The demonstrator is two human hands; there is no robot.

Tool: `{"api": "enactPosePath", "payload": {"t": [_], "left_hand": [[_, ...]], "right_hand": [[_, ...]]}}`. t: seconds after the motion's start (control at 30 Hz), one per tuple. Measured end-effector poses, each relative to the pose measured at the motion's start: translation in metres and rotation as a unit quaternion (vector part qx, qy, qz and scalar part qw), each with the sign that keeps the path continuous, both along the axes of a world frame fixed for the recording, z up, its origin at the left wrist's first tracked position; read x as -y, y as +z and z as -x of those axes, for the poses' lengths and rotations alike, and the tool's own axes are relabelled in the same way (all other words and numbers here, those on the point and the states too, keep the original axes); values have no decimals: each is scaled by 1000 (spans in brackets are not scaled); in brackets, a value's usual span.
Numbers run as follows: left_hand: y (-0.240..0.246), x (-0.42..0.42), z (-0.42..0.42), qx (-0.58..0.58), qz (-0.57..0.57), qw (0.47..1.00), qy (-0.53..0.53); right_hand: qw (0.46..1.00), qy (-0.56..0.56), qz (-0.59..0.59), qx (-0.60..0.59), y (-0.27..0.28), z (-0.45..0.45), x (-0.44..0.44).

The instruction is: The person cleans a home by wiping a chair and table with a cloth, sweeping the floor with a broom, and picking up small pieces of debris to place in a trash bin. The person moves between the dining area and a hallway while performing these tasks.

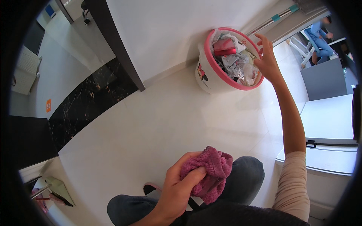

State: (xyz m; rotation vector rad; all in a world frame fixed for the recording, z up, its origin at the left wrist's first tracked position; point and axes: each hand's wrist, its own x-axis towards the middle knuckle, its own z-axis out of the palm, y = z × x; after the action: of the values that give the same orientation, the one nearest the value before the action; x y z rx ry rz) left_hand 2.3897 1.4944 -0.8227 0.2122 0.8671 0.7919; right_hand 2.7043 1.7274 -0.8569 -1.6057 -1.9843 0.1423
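Note:
My left hand [183,180] is closed around a crumpled purple-pink terry cloth [210,173] above my lap. My right hand [265,58] is stretched forward with its fingers apart and slightly curled, at the right side of the pink rim of a white waste bin [210,56]; whether it touches the rim I cannot tell. Inside the lined bin lie a red box [224,48], crumpled foil and plastic wrappers [240,67]. A cartoon figure decorates the bin's outer wall.
Behind the bin, a metal pole with teal bands [275,18] leans along the wall. A dark door frame [113,42] and black marble threshold [93,93] are at left. White drawers [328,118] stand right. Farther off, a person in blue [321,39] sits. A dustpan-like green object [60,189] is lower left.

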Motion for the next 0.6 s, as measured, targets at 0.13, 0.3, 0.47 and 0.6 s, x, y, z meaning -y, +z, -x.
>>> {"api": "enactPosePath", "payload": {"t": [0.13,0.3,0.47,0.6], "left_hand": [[-4,3,0,-9,15,1000,-7],[-7,5,-6,-15,24,1000,-13],[-9,8,-10,-41,24,999,-22],[-12,8,-11,-46,28,998,-18]], "right_hand": [[997,38,22,-65,-5,42,63],[982,124,143,-21,-89,48,124],[960,-147,225,82,-221,-54,132],[931,-208,289,86,-255,-100,134]]}}
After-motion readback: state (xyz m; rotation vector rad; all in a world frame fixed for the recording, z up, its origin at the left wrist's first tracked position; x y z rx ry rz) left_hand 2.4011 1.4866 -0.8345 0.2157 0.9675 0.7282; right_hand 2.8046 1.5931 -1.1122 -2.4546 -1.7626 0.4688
